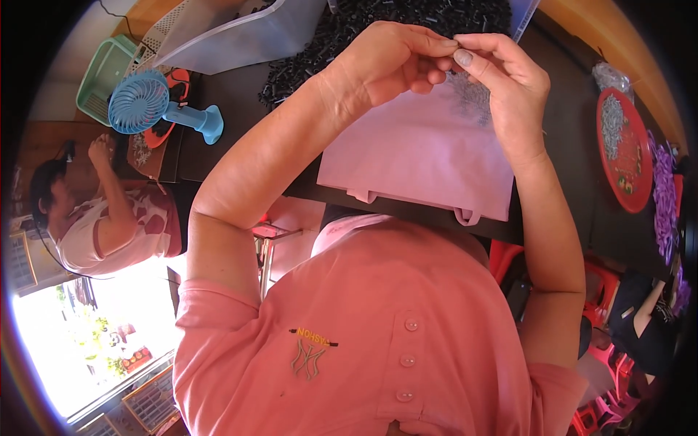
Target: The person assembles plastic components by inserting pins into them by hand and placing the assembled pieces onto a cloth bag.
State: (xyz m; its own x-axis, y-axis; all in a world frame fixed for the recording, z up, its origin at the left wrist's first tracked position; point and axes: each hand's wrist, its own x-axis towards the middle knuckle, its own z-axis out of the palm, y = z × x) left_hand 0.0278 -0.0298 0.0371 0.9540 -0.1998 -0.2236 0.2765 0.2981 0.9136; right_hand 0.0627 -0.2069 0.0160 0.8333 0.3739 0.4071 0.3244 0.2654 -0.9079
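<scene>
My left hand (403, 62) and my right hand (512, 83) meet above the far part of the table. Thumb and forefinger of each are pinched together, tip to tip, around something too small to make out. Under them a pink fabric bag (414, 156) lies flat, its handle loops toward me. A little heap of thin silver metal pieces (472, 100) rests on the bag, partly behind my right hand. Beyond the bag spreads a large pile of small black tubular parts (287, 78), partly covered by my left hand and wrist.
A clear plastic bin (240, 40) tips over the pile's left side. Farther left are a blue handheld fan (138, 102) and a green basket (94, 87). On the right sits a red tray (636, 182) with silver pieces, beside purple strips (663, 203). Another person (109, 225) works at left.
</scene>
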